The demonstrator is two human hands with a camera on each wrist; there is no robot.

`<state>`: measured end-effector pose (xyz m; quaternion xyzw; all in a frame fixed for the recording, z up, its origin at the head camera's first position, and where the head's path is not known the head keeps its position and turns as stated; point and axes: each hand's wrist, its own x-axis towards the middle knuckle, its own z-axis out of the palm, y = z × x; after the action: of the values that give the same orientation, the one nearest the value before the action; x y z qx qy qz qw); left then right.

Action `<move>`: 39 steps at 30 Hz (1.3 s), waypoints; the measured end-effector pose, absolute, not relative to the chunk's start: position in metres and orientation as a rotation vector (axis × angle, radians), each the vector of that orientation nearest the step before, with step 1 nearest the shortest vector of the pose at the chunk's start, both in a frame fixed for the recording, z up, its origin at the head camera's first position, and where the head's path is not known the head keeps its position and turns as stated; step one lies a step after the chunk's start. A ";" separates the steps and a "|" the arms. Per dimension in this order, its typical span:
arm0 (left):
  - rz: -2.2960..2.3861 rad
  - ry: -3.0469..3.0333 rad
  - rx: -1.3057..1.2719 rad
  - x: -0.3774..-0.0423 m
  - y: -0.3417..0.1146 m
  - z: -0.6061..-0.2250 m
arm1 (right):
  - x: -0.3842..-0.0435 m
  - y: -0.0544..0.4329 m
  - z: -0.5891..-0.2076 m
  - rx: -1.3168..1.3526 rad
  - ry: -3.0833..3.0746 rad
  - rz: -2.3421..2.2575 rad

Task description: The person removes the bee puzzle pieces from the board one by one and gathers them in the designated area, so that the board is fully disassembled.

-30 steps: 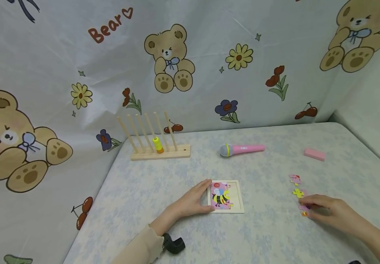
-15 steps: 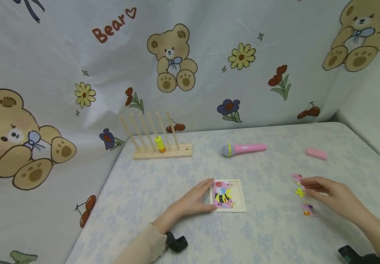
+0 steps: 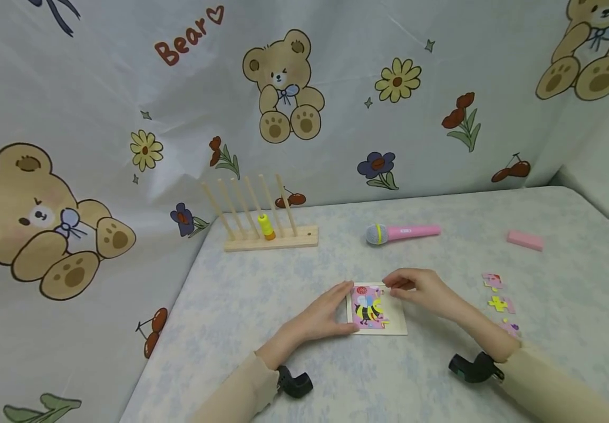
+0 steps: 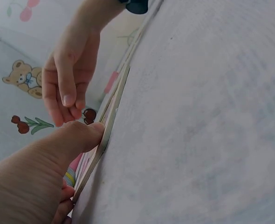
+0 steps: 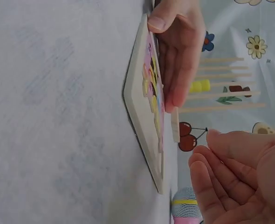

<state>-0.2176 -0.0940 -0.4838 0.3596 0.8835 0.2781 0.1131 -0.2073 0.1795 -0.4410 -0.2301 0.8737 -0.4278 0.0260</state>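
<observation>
My left hand (image 3: 319, 317) holds a small wooden jigsaw puzzle board (image 3: 397, 324) by its left side, thumb at the near edge and fingers at the far edge. The pink bee picture (image 3: 368, 311) fills the left part of its tray; bare wood shows at the right. In the left wrist view the thumb of my left hand (image 4: 67, 144) presses the board's rim (image 4: 110, 122). Over the board's far right corner hovers my right hand (image 3: 423, 288), thumb and fingers drawn together. In the right wrist view I cannot tell if my right hand (image 5: 235, 172) pinches a piece.
Several loose puzzle pieces (image 3: 498, 304) lie in a column at the right, partly behind the right forearm. Farther back are a pink toy microphone (image 3: 410, 232), a pink block (image 3: 525, 240) and a wooden peg stand (image 3: 271, 241) with yellow and orange beads.
My right hand has moved left from the loose pieces to the board's far right corner. My left hand keeps its hold on the board. The head view has shifted slightly.
</observation>
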 end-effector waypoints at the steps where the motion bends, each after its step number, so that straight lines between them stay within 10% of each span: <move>1: 0.817 2.589 1.047 -0.218 -0.094 -0.483 | -0.211 0.175 -0.443 -0.712 2.700 -1.322; 39: 0.748 2.626 1.166 -0.222 -0.100 -0.486 | -0.223 0.157 -0.485 -0.943 2.910 -1.354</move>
<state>-0.2222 -0.0999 -0.4863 0.3913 0.8811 0.2511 0.0863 -0.2234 0.1573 -0.4853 -0.2805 0.8653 -0.4028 -0.1016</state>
